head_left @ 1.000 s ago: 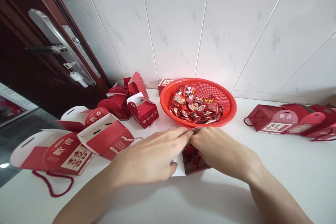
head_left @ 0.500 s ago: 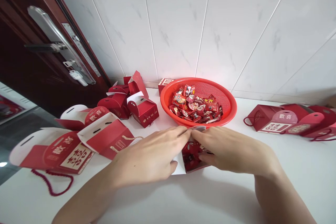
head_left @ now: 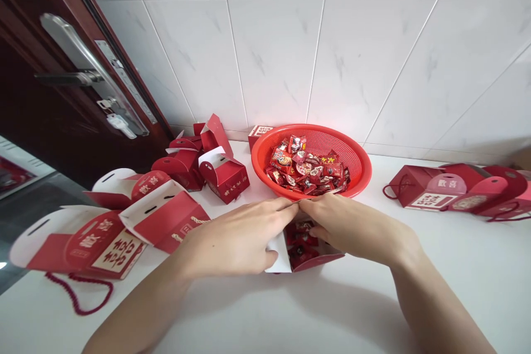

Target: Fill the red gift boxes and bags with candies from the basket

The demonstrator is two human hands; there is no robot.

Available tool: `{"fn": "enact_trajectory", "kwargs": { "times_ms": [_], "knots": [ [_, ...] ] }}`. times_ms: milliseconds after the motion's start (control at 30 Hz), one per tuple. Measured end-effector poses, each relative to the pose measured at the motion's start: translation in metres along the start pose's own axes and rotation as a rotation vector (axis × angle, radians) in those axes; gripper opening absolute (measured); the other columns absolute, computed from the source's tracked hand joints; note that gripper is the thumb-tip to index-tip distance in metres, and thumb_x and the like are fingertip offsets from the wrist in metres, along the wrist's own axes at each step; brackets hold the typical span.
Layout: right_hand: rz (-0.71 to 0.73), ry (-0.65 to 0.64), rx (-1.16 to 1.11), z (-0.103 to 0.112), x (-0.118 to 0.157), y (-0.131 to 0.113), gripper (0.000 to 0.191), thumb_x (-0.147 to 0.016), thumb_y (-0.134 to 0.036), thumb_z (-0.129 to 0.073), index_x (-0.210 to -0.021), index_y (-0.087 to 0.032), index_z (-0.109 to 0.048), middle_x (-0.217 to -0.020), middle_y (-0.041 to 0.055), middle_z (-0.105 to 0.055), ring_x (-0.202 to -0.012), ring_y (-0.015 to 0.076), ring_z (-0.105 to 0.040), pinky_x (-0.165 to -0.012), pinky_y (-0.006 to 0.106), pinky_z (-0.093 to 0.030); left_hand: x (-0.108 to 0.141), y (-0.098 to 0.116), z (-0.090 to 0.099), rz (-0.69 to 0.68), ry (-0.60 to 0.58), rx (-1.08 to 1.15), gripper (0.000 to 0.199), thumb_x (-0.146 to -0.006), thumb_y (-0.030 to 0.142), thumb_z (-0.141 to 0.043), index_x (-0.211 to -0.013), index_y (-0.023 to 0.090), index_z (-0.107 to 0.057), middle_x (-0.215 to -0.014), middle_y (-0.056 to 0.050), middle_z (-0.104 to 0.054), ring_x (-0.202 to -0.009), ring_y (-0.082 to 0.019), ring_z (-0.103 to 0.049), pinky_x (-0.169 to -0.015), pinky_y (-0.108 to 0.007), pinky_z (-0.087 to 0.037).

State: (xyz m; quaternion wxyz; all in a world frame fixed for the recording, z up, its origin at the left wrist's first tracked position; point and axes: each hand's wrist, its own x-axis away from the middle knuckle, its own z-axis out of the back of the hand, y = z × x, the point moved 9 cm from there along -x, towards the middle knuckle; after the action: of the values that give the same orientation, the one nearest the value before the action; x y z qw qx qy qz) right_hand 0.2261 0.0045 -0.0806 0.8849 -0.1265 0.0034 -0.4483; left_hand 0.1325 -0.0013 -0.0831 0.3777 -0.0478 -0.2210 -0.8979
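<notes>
Dark door (head_left: 29,33) is standing leftmost | red boxes (head_left: 172,218) are crowding white tabletop (head_left: 265,315) | I'm resting left hand (head_left: 238,238) at open box (head_left: 322,260) | it's sitting between my hands, before basket (head_left: 352,159) and tiled wall (head_left: 274,55) | my right hand (head_left: 359,227) is resting over it; cannot tell if either's grasping

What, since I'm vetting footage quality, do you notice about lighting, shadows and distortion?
Head view: soft-edged shadows lie on the white table below the hands; the door looks dark against the bright tiled wall; a glare spot shows on the floor at the left edge; the wall's upright joints converge downward, and the front left box looks stretched.
</notes>
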Motion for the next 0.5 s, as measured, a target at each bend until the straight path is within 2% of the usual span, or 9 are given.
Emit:
{"fn": "enact_trajectory", "kwargs": {
  "times_ms": [133, 333, 433, 500],
  "knots": [
    [0.019, -0.013, -0.036, 0.006, 0.008, 0.003, 0.022, -0.091, -0.006, -0.051, -0.101, -0.019, -0.065, -0.088, 0.0035, -0.072, -0.067, 0.0165, -0.065, -0.059, 0.026, -0.042, -0.001, 0.002, 0.004, 0.001, -0.026, 0.007, 0.077, -0.074, 0.011, -0.056, -0.149, 0.026, -0.047, -0.145, -0.006, -0.059, -0.126, -0.029, -0.062, -0.097, -0.036, -0.055],
    [0.129, 0.126, -0.162, 0.049, 0.048, 0.0, 0.027, -0.095, -0.023, -0.059, -0.119, -0.026, -0.07, -0.105, 0.0047, -0.077, -0.088, 0.0217, -0.073, -0.073, 0.029, -0.056, -0.002, 0.006, -0.001, -0.145, -0.075, -0.023, 0.085, -0.077, 0.01, -0.059, -0.158, 0.021, -0.036, -0.164, -0.007, -0.037, -0.15, -0.029, -0.037, -0.117, -0.037, -0.041],
    [0.175, 0.176, -0.236, 0.065, 0.077, -0.003, 0.03, -0.094, -0.034, -0.065, -0.123, -0.031, -0.072, -0.108, 0.0049, -0.078, -0.091, 0.0261, -0.075, -0.073, 0.034, -0.06, 0.005, 0.017, -0.002, -0.248, -0.046, -0.046, 0.081, -0.078, 0.006, -0.055, -0.156, 0.023, -0.039, -0.164, -0.006, -0.039, -0.149, -0.026, -0.039, -0.119, -0.035, -0.039],
    [0.162, 0.172, -0.259, 0.065, 0.092, -0.003, 0.03, -0.091, -0.037, -0.07, -0.12, -0.034, -0.074, -0.104, 0.0055, -0.078, -0.086, 0.0278, -0.075, -0.067, 0.035, -0.06, 0.01, 0.025, -0.001, -0.283, -0.012, -0.058, 0.078, -0.079, 0.004, -0.054, -0.154, 0.023, -0.042, -0.16, -0.006, -0.044, -0.146, -0.025, -0.044, -0.118, -0.034, -0.04]
  ]
}}
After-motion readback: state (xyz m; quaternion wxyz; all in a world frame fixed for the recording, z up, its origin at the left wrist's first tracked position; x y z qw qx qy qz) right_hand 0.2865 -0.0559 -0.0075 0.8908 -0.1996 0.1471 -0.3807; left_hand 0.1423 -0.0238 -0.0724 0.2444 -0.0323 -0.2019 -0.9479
